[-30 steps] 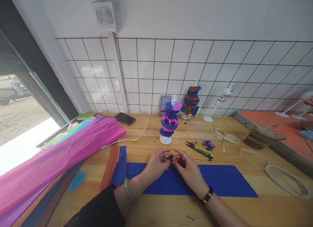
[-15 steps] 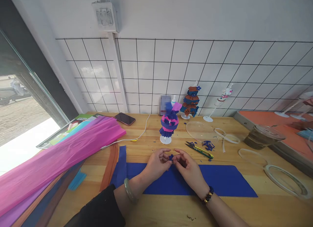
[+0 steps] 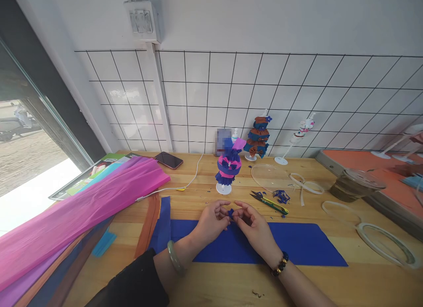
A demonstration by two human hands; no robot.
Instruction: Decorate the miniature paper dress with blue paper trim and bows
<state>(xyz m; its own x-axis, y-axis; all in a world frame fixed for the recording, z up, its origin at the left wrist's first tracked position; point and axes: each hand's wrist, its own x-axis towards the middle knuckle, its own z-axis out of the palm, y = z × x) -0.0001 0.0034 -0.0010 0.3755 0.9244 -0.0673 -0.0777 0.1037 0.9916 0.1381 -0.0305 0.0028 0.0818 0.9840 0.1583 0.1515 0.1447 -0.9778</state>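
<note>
Between my fingertips is a small piece of dark blue paper (image 3: 231, 212). My left hand (image 3: 213, 220) pinches it from the left, a pale bangle on that wrist. My right hand (image 3: 251, 224), with a beaded bracelet at the wrist, pinches its other side. Both hands are over a long blue paper strip (image 3: 297, 242) lying flat on the wooden table (image 3: 205, 285). Just beyond them stands a small figure (image 3: 229, 165) dressed in pink and blue paper on a white round base. Green-and-yellow snips (image 3: 271, 203) rest to its right beside blue paper scraps (image 3: 281, 195).
Pink paper (image 3: 86, 205) and other coloured sheets cover the left side. A phone (image 3: 169, 160) and white cable lie behind. Further right are a roll of tape (image 3: 387, 244), a dark cup (image 3: 353, 186) and an orange-surfaced area (image 3: 360, 159). A brown-and-blue figure (image 3: 258, 137) stands near the wall.
</note>
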